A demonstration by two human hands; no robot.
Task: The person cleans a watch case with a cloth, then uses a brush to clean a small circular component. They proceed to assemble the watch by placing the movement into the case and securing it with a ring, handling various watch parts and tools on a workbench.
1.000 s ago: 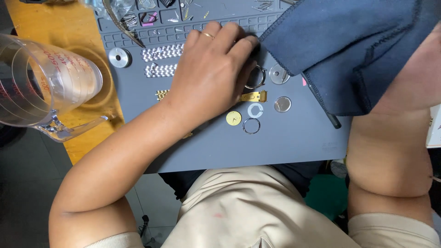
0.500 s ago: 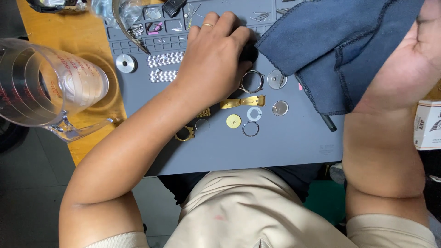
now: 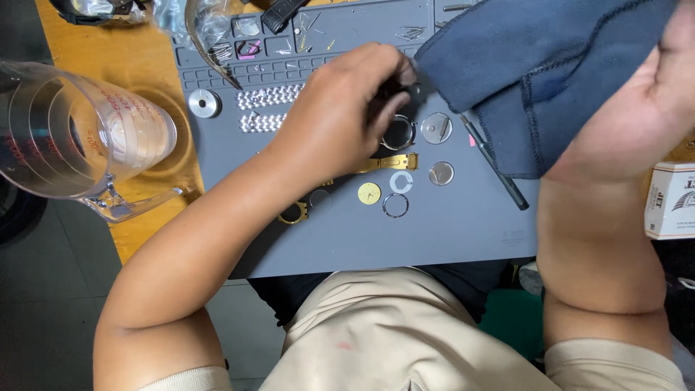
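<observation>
My left hand (image 3: 346, 116) hovers over the grey work mat (image 3: 449, 232) with its fingertips pinched on a small dark watch part (image 3: 394, 88), just above a round watch case (image 3: 399, 133). My right hand (image 3: 651, 101) holds up a dark blue cloth (image 3: 536, 65) at the upper right. Below my left hand lie a gold bracelet piece (image 3: 394, 162), a yellow dial (image 3: 369, 193), a white ring (image 3: 401, 181), a thin metal ring (image 3: 395, 205) and two round discs (image 3: 437, 127).
A clear measuring jug (image 3: 65, 130) stands at the left on the wooden table (image 3: 137, 80). A metal disc (image 3: 205, 103), silver bracelet links (image 3: 269, 96), a screwdriver (image 3: 496, 163), tweezers (image 3: 206, 51) and a white box (image 3: 670, 200) lie around.
My left hand has lifted off the mat and pinched up a small dark part; the watch case and gold pieces it covered now show. The cloth in my right hand rose higher.
</observation>
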